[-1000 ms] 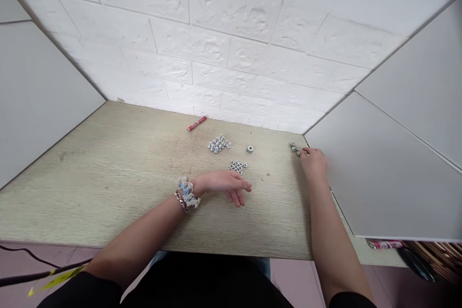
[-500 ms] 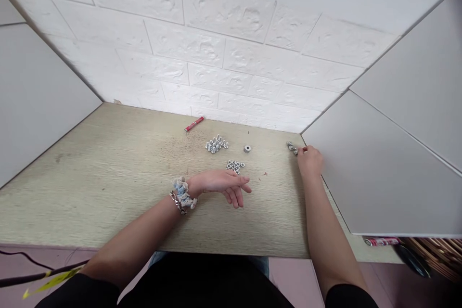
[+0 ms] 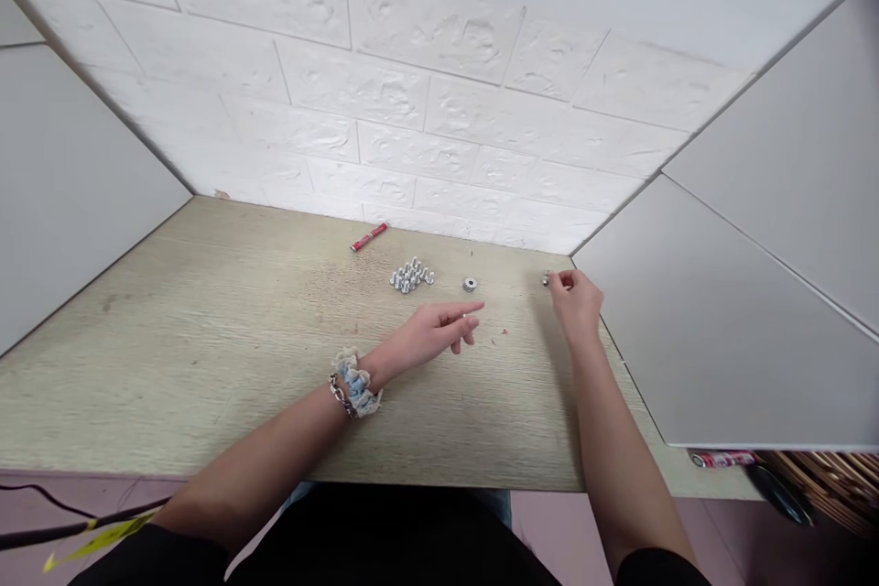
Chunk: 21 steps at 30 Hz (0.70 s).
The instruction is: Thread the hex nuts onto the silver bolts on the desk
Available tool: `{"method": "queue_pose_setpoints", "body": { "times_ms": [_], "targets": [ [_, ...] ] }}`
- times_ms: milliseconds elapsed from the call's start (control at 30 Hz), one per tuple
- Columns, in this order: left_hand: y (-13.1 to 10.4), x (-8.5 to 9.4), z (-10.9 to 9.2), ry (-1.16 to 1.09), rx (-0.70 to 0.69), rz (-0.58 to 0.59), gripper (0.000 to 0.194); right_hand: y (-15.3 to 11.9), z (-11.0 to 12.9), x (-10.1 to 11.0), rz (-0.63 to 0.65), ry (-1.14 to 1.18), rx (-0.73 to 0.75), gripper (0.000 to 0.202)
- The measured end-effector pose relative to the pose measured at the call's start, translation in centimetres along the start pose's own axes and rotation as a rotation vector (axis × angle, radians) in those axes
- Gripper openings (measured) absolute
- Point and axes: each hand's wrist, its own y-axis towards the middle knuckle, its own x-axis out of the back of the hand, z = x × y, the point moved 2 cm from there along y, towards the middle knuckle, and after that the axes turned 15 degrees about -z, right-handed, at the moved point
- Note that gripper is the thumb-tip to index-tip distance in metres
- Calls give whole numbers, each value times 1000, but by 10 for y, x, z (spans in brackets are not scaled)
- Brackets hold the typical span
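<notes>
My left hand (image 3: 438,331), a scrunchie and a chain bracelet at its wrist, reaches over the table with index finger and thumb apart. It covers the spot where a group of metal nuts lay; those are hidden now. At the right, my right hand (image 3: 578,300) has its fingertips closed together against a small cluster of shiny metal parts (image 3: 546,278), mostly covered by the fingers. What the pinch contains is hidden. Several bolts (image 3: 410,276) stand upright close together beyond my left hand. A round metal piece with a dark centre hole (image 3: 470,285) lies right of them.
A red tube-like stick (image 3: 369,237) lies near the white brick-pattern wall (image 3: 391,96). Grey panels border the table (image 3: 206,357) on both sides. Beyond the right panel are another red-wrapped stick (image 3: 723,459) and a woven basket (image 3: 834,481).
My left hand has moved forward over the nuts, hiding them, and its index finger now points out. My right hand has shifted slightly left and covers more of the metal cluster.
</notes>
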Motion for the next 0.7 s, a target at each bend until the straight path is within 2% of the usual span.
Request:
{"method": "queue_pose_setpoints", "body": {
  "times_ms": [67,200,300,400,600,700],
  "targets": [
    [3,0,5,13,-65,-128,55,-16,28,2,84,244,-56,24],
    [10,3,12,-23,-153,-287,65,-59,85,2,411,723,-156,28],
    [12,8,14,-56,-178,-398,64,-85,109,3,493,887,-181,23],
    [12,12,13,-10,-216,-468,52,-98,113,-1,502,977,-227,20],
    [10,12,10,56,-289,-512,41,-101,100,-12,500,1007,-311,23],
    [10,13,9,138,-335,-518,36,-103,98,-14,555,979,-272,26]
  ]
}}
